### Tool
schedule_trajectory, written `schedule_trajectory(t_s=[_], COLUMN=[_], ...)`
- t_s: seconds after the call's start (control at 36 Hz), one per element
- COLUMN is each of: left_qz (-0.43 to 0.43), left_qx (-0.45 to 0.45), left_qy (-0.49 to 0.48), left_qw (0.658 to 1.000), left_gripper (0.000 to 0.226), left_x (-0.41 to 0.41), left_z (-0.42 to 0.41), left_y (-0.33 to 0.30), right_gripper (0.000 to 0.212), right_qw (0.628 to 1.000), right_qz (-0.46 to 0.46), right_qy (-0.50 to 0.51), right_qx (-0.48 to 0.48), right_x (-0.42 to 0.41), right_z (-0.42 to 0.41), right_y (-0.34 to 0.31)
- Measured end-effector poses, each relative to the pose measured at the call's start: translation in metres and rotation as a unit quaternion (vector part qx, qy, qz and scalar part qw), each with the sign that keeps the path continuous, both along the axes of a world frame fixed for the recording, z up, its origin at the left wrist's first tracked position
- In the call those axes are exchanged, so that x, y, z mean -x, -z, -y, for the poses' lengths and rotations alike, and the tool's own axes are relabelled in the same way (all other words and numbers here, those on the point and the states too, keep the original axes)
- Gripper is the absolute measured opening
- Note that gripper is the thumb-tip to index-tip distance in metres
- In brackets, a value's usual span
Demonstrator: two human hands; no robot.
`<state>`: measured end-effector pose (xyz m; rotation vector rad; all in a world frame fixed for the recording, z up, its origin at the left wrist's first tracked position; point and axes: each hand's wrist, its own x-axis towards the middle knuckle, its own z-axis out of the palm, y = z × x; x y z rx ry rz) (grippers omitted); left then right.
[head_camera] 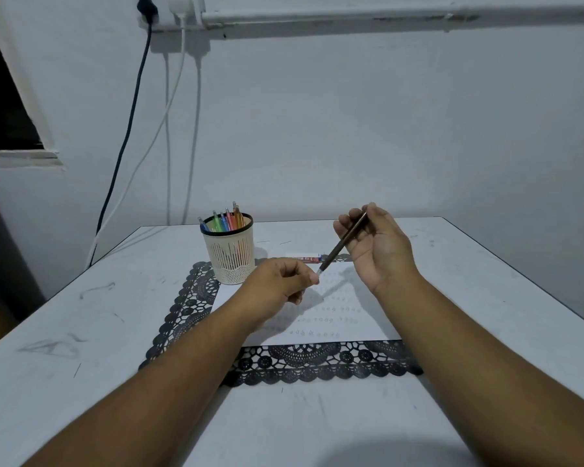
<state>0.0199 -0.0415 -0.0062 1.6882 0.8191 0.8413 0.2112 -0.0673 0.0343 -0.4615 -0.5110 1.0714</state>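
Slim dark pen point(343, 242) tilted over the white paper sheet point(361, 326), mid-frame.
Right hand point(380, 246) grips the barrel; left hand point(277, 283) pinches what may be its clear tip: pull straight, barrel steady.

Marks on paper point(368, 326) too faint to read. Box point(300, 258) partly hidden behind left grip point(277, 286), label illegible. Whether grip pinches pen point(343, 242) tip: cannot tell.

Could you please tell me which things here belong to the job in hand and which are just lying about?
In use: pencil, right hand holding it, left hand pinching its tip, paper.
Lying about: pen cup, mat, small box, cables.
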Motion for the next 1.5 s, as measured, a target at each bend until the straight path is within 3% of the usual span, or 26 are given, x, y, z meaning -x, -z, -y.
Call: schedule_trajectory(t_s=[0.19, 0.33, 0.39, 0.47, 0.56, 0.64, 0.72, 0.81, 0.89, 0.97, 1.08, 1.14, 1.19, 1.33, 1.39, 1.42, 1.5], left_qz=[-0.015, -0.089, -0.109, -0.144, -0.222, -0.287, -0.312, -0.300, -0.272, -0.238, -0.176, -0.115, -0.059, -0.081, -0.090, -0.087, -0.058], left_qx=[-0.001, -0.051, -0.067, -0.078, -0.094, -0.103, -0.107, -0.127, -0.144, -0.167, -0.193, -0.199, -0.188, -0.103, -0.067, -0.051, 0.012], left_qy=[-0.028, -0.054, -0.074, -0.088, -0.080, -0.084, -0.097, -0.118, -0.128, -0.136, -0.152, -0.160, -0.167, -0.149, -0.132, -0.120, -0.094], left_qw=[1.000, 0.993, 0.989, 0.983, 0.967, 0.949, 0.939, 0.938, 0.943, 0.947, 0.953, 0.960, 0.966, 0.980, 0.985, 0.988, 0.994], left_gripper=[0.022, 0.018, 0.020, 0.022, 0.026, 0.023, 0.024, 0.026, 0.031, 0.035, 0.023, 0.021, 0.018, 0.010, 0.012, 0.014, 0.015], left_x=[0.009, 0.023, 0.030, 0.043, 0.059, 0.071, 0.076, 0.077, 0.076, 0.071, 0.058, 0.053, 0.052, 0.047, 0.043, 0.041, 0.031], left_z=[-0.008, -0.013, -0.014, -0.016, -0.017, -0.018, -0.019, -0.018, -0.014, -0.008, -0.003, -0.004, -0.006, -0.016, -0.017, -0.017, -0.011], left_y=[-0.005, -0.014, -0.017, -0.026, -0.033, -0.038, -0.044, -0.049, -0.054, -0.055, -0.054, -0.051, -0.047, -0.022, -0.014, -0.010, 0.002], right_gripper=[0.010, 0.009, 0.010, 0.014, 0.031, 0.041, 0.039, 0.022, 0.020, 0.015, 0.010, 0.015, 0.016, 0.010, 0.010, 0.011, 0.012], right_qw=[0.997, 0.992, 0.987, 0.964, 0.904, 0.811, 0.735, 0.656, 0.569, 0.562, 0.534, 0.543, 0.590, 0.797, 0.830, 0.819, 0.691], right_qz=[0.022, 0.030, 0.067, 0.195, 0.356, 0.523, 0.650, 0.744, 0.817, 0.825, 0.843, 0.837, 0.805, 0.601, 0.553, 0.569, 0.710], right_qy=[0.051, 0.098, 0.118, 0.124, 0.082, 0.044, 0.026, -0.017, -0.042, -0.032, -0.006, -0.008, -0.016, -0.024, -0.034, -0.047, -0.091], right_qx=[0.050, 0.078, 0.087, 0.133, 0.221, 0.259, 0.192, 0.128, 0.077, 0.057, 0.057, 0.057, 0.063, 0.057, 0.054, 0.064, 0.098], right_x=[-0.002, -0.008, -0.019, -0.032, -0.031, -0.022, -0.013, -0.006, 0.000, 0.004, 0.009, 0.009, 0.007, -0.004, -0.006, -0.004, 0.006], right_z=[-0.004, -0.005, -0.007, -0.011, -0.016, -0.014, -0.005, -0.003, -0.003, -0.004, -0.008, -0.008, -0.007, -0.006, -0.005, -0.004, -0.006], right_y=[0.007, 0.008, 0.009, 0.015, 0.024, 0.031, 0.031, 0.034, 0.038, 0.039, 0.044, 0.045, 0.045, 0.036, 0.038, 0.042, 0.056])
